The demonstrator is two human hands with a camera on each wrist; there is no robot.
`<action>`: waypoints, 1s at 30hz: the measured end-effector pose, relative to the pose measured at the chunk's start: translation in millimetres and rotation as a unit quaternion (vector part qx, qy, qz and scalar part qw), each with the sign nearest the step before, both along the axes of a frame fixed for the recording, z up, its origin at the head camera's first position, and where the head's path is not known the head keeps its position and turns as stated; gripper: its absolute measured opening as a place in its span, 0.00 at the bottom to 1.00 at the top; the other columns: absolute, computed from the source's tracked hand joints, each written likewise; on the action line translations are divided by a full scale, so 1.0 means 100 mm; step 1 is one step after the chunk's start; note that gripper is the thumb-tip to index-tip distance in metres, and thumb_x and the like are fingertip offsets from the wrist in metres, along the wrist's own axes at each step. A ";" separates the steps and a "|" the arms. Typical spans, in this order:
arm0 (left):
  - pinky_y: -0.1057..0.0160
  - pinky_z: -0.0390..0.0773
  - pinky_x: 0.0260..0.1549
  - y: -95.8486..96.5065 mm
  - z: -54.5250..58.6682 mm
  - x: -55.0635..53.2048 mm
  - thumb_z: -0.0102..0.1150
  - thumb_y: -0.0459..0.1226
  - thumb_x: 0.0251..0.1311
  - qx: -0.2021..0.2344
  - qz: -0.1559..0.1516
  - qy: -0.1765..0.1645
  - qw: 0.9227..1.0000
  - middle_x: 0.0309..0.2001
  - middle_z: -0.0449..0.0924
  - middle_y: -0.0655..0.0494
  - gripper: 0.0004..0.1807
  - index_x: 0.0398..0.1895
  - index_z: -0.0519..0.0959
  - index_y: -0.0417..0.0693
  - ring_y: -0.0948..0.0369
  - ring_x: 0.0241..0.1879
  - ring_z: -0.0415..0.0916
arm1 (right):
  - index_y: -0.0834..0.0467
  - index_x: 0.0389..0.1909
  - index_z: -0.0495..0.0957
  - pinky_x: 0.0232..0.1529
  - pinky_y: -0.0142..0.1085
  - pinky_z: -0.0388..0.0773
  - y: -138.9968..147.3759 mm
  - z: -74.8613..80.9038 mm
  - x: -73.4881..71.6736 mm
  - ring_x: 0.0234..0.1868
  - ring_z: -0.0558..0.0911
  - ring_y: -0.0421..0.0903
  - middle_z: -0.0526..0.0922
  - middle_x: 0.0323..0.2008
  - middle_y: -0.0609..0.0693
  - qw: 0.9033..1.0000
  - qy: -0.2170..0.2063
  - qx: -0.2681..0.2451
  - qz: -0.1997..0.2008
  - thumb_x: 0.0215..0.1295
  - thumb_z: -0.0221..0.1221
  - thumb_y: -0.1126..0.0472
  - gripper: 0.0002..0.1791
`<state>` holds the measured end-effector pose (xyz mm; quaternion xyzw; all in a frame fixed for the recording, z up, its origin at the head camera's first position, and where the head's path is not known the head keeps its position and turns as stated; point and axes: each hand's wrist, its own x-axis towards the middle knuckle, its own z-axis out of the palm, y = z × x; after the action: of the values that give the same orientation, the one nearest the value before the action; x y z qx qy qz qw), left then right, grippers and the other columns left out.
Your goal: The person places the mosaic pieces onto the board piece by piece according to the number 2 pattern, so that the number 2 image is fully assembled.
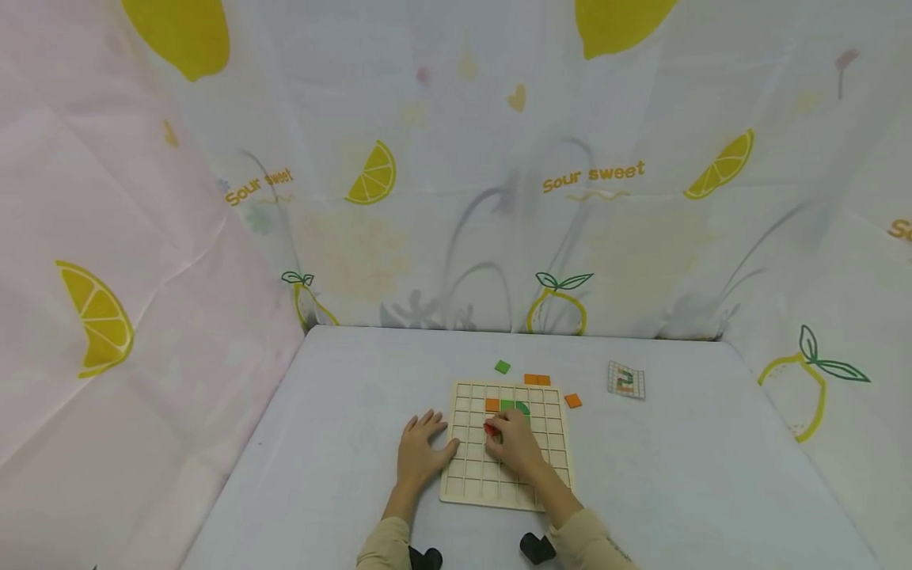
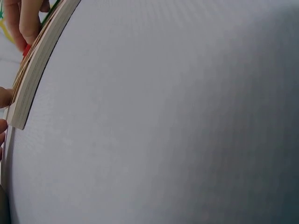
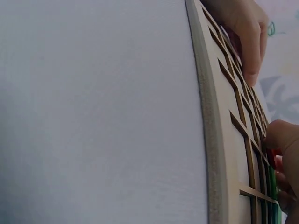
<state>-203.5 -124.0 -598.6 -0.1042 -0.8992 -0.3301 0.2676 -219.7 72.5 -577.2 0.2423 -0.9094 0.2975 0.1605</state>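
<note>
A wooden grid board [image 1: 476, 467] lies on the white table. My left hand [image 1: 422, 453] rests at its left edge with fingers spread and the thumb over the rim. Over the middle of the board, my right hand [image 1: 518, 447] pinches a small red piece [image 1: 490, 429] between thumb and fingers. Just above that hand, an orange square tile [image 1: 492, 404], a green square tile [image 1: 507, 404] and a rounded green tile [image 1: 523, 408] sit in the grid. More green shows beside and under the right hand, partly hidden. In the right wrist view, the red piece [image 3: 272, 157] shows at the fingertips.
Beyond the board lie a green tile [image 1: 502, 366] and orange tiles [image 1: 537, 380]; another orange tile [image 1: 573, 400] lies off its right corner. A pattern card [image 1: 626, 381] is farther right. Printed cloth [image 1: 456, 237] hangs behind the table.
</note>
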 end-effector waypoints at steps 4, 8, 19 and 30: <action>0.46 0.69 0.58 0.00 0.01 0.00 0.68 0.42 0.40 0.001 0.000 -0.003 1.000 0.43 0.83 0.43 0.20 0.35 0.84 0.37 0.46 0.50 0.78 | 0.64 0.33 0.85 0.40 0.41 0.77 -0.01 -0.06 0.03 0.38 0.76 0.50 0.83 0.35 0.53 0.999 0.046 -0.008 -0.015 0.48 0.65 0.67 0.09; 0.47 0.68 0.59 0.00 0.00 0.00 0.68 0.43 0.41 0.004 0.001 -0.006 1.000 0.44 0.83 0.43 0.20 0.36 0.84 0.38 0.46 0.51 0.77 | 0.62 0.31 0.86 0.38 0.41 0.77 -0.02 -0.09 0.04 0.37 0.77 0.50 0.85 0.33 0.52 0.996 0.084 -0.023 -0.030 0.47 0.67 0.65 0.08; 0.46 0.69 0.58 -0.01 -0.04 0.00 0.69 0.42 0.40 0.006 -0.001 -0.002 1.000 0.43 0.83 0.43 0.19 0.35 0.84 0.38 0.46 0.50 0.78 | 0.62 0.27 0.86 0.32 0.39 0.76 -0.03 -0.11 0.10 0.32 0.77 0.47 0.86 0.29 0.52 0.990 0.132 -0.038 -0.035 0.42 0.69 0.66 0.08; 0.46 0.68 0.59 0.00 -0.04 -0.01 0.69 0.42 0.41 0.005 0.000 -0.005 1.000 0.43 0.83 0.44 0.19 0.35 0.84 0.38 0.46 0.50 0.77 | 0.61 0.28 0.86 0.32 0.42 0.75 -0.03 -0.11 0.13 0.32 0.78 0.48 0.87 0.31 0.51 0.988 0.150 -0.037 -0.010 0.40 0.70 0.67 0.09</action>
<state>-204.7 -124.5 -602.7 -0.1009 -0.8988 -0.3354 0.2637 -207.0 69.4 -588.5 0.2684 -0.8659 0.2901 0.3067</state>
